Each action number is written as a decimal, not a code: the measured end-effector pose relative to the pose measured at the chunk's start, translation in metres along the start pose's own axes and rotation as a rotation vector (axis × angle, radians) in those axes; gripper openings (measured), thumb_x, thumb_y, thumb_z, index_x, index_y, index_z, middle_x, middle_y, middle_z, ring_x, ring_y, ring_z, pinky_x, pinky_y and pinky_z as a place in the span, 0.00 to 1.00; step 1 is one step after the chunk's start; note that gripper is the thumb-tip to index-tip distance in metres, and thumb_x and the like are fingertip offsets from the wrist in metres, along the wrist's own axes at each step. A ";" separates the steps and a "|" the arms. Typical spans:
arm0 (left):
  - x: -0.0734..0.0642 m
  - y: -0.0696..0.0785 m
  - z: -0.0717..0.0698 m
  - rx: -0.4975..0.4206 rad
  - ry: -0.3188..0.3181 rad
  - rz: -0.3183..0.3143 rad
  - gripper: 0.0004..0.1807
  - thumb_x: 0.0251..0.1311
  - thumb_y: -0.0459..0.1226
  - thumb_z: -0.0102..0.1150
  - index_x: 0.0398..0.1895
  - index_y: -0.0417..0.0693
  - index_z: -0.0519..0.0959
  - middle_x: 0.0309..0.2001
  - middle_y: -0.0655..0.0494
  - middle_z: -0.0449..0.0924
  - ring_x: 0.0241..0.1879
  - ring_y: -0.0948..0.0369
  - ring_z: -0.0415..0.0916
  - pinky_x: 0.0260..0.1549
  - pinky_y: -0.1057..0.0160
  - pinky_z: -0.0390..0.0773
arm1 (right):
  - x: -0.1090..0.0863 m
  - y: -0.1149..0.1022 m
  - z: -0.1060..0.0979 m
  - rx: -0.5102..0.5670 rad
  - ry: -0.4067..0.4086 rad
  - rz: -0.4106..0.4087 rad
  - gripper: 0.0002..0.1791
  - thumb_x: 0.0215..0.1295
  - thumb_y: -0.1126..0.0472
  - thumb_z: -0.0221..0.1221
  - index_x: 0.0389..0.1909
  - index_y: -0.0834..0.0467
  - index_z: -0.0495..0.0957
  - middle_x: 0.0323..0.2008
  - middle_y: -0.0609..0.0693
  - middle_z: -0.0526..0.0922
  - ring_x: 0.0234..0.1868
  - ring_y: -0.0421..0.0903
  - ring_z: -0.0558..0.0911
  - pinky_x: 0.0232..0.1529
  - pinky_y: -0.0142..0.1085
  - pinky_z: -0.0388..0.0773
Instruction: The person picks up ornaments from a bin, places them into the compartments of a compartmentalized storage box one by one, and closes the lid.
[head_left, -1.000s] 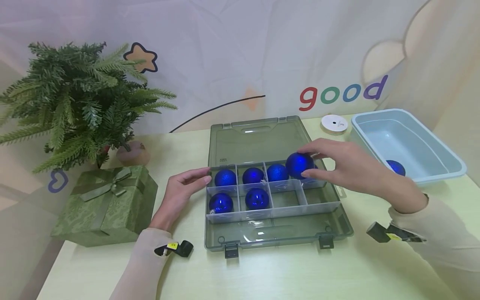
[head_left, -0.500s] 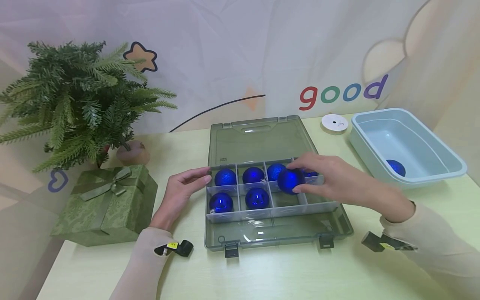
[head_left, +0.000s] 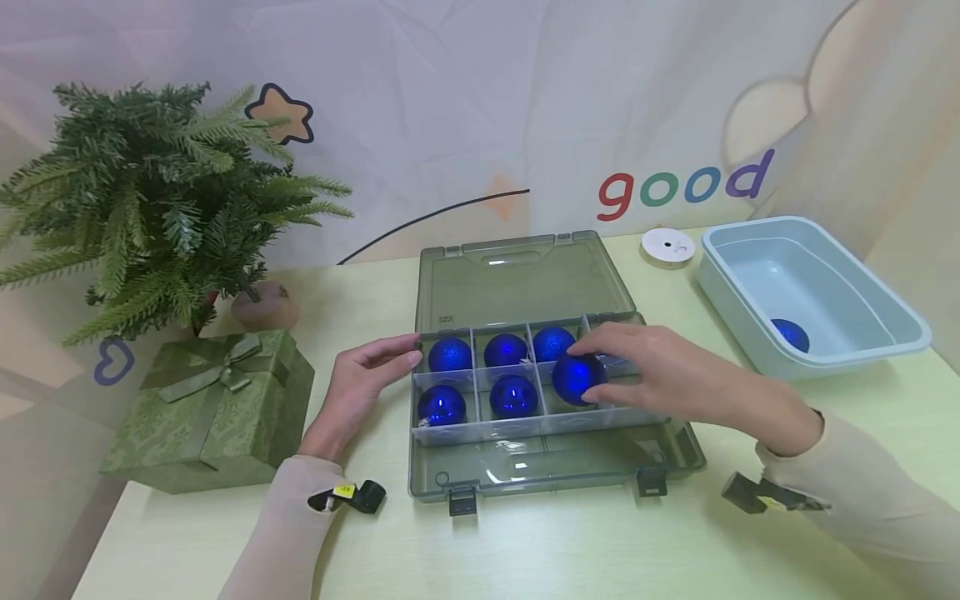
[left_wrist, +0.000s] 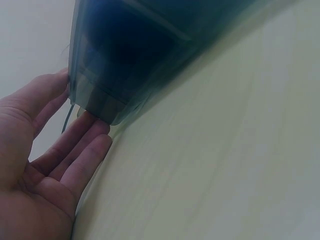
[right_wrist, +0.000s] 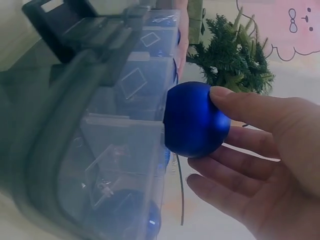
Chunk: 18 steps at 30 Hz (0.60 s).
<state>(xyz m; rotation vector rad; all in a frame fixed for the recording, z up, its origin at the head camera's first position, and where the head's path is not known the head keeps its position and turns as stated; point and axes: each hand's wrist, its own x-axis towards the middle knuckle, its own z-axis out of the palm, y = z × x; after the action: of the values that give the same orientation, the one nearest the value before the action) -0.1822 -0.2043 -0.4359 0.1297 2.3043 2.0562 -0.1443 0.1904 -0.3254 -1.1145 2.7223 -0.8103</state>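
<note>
While the left hand (head_left: 360, 387), fingers nearly straight, touches the box's (head_left: 525, 287) left edge near its back corner, the right hand (head_left: 667, 367) pinches a matte blue ball (head_left: 576, 379) between thumb and fingers, over the box's front row, third compartment from left. Box lid open, laid back. Three back-row balls (head_left: 450, 357) visible in the box, first to third from left; fourth slot mostly hidden by the right hand. Two front-row balls (head_left: 513, 397), shiny, box's first and second slots. Right of box: tub (head_left: 750, 321) holding one blue ornament (head_left: 791, 335). Behind box, right: white spool (head_left: 675, 247). Left of box: green gift (head_left: 210, 417), tree (head_left: 180, 192) farther back.
</note>
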 end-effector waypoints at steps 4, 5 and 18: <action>0.000 0.000 0.000 -0.010 -0.002 0.004 0.22 0.67 0.39 0.74 0.61 0.42 0.86 0.58 0.49 0.87 0.55 0.59 0.85 0.61 0.61 0.80 | 0.000 0.001 0.003 -0.017 -0.021 -0.017 0.24 0.68 0.57 0.73 0.62 0.60 0.82 0.58 0.53 0.85 0.56 0.54 0.85 0.57 0.53 0.84; 0.000 0.000 0.000 -0.011 -0.002 0.004 0.22 0.67 0.39 0.74 0.61 0.42 0.86 0.58 0.49 0.87 0.55 0.59 0.85 0.61 0.61 0.80 | 0.000 0.002 0.004 -0.018 -0.026 -0.022 0.24 0.68 0.58 0.73 0.62 0.60 0.82 0.58 0.53 0.85 0.55 0.53 0.86 0.56 0.52 0.85; 0.000 0.000 0.000 -0.001 0.000 0.008 0.22 0.67 0.40 0.74 0.61 0.42 0.86 0.58 0.50 0.87 0.55 0.58 0.85 0.61 0.61 0.80 | 0.001 0.005 0.013 -0.056 -0.060 -0.035 0.24 0.68 0.59 0.73 0.62 0.60 0.81 0.60 0.54 0.84 0.58 0.55 0.85 0.57 0.51 0.85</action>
<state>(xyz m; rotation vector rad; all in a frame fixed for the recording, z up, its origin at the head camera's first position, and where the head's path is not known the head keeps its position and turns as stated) -0.1818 -0.2044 -0.4362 0.1391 2.3059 2.0607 -0.1447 0.1867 -0.3384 -1.1805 2.6999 -0.6971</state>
